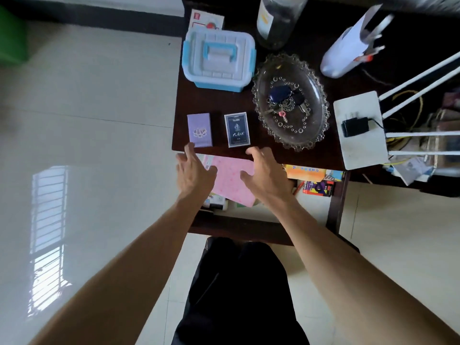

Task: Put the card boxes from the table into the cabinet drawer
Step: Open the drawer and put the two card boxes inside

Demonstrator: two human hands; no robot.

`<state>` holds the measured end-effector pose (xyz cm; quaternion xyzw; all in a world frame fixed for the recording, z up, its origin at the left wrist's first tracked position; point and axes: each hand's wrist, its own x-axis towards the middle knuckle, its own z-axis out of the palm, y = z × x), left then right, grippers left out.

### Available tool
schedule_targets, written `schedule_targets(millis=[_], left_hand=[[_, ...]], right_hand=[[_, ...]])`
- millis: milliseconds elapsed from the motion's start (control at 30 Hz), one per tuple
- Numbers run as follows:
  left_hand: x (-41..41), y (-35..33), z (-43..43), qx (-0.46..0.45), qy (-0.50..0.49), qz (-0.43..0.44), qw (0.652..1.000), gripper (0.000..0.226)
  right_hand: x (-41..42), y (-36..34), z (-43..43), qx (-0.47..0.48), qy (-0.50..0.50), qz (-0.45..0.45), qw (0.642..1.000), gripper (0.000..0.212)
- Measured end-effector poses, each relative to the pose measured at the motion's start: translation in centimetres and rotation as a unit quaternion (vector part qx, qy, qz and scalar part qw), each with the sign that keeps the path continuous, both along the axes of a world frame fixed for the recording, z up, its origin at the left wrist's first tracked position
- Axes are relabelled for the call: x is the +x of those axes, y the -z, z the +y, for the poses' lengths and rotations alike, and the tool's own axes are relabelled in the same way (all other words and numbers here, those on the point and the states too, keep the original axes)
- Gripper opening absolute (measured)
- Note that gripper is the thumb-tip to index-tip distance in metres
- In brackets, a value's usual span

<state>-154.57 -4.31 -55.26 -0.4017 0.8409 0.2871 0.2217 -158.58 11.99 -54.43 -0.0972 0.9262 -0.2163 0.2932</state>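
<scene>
Two card boxes lie side by side near the front left edge of the dark table (249,155): a purple card box (199,129) and a dark blue card box (237,129). Below the table edge the drawer (336,200) stands pulled out, holding a pink sheet (230,179) and other papers. My left hand (195,171) hovers open just in front of the purple box, fingertips near its lower edge. Over the drawer, just short of the blue box, my right hand (265,174) is also open. Neither hand holds anything.
On the table stand a white and blue lidded plastic box (219,59), a glass dish (290,100) holding keys, a large bottle (277,21), a white router (361,130) with a black plug on it, and a white holder with scissors (348,48). Tiled floor lies to the left.
</scene>
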Motion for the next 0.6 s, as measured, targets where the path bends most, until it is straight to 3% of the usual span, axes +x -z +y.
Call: schedule_targets(millis=[133, 267, 433, 600], left_hand=[[-4.8, 0.6, -1.9, -0.046, 0.104, -0.012, 0.993, 0.102], [-6.9, 1.5, -3.4, -0.087, 0.237, -0.027, 0.967, 0.103], [-7.3, 2.3, -4.7, -0.094, 0.29, -0.046, 0.951, 0.099], [-6.7, 2.7, -4.9, -0.103, 0.29, -0.004, 0.951, 0.096]], right_hand=[[-5.1, 0.9, -4.2, 0.109, -0.139, 0.077, 0.981, 0.064], [-8.1, 2.0, -6.4, 0.159, -0.235, 0.1, 0.954, 0.088], [-8.7, 3.0, -7.0, 0.166, -0.237, 0.064, 0.955, 0.091], [-8.6, 3.4, -6.7, 0.164, -0.238, 0.067, 0.955, 0.097]])
